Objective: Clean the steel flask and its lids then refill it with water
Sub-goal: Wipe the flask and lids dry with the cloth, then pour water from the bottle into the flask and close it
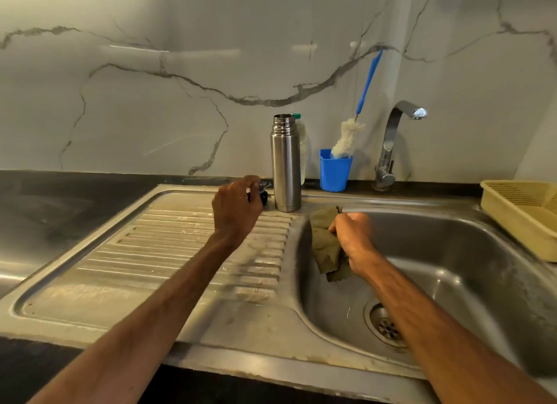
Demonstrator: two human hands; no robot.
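Note:
The steel flask (286, 165) stands upright and uncapped at the back of the ribbed drainboard (168, 253), next to the sink basin. Just left of it, my left hand (236, 209) curls around a small dark lid (264, 194), most of which is hidden by my fingers. My right hand (351, 236) grips a crumpled olive-green cloth (324, 247) at the left rim of the sink basin (452, 283). The cloth hangs down inside the basin.
A blue cup (334, 171) holds a blue-handled bottle brush (349, 135) behind the sink. A clear bottle with a green cap (302, 144) stands behind the flask. The tap (391, 144) is at the back right, no water running. A yellow basket (524, 213) sits at the right.

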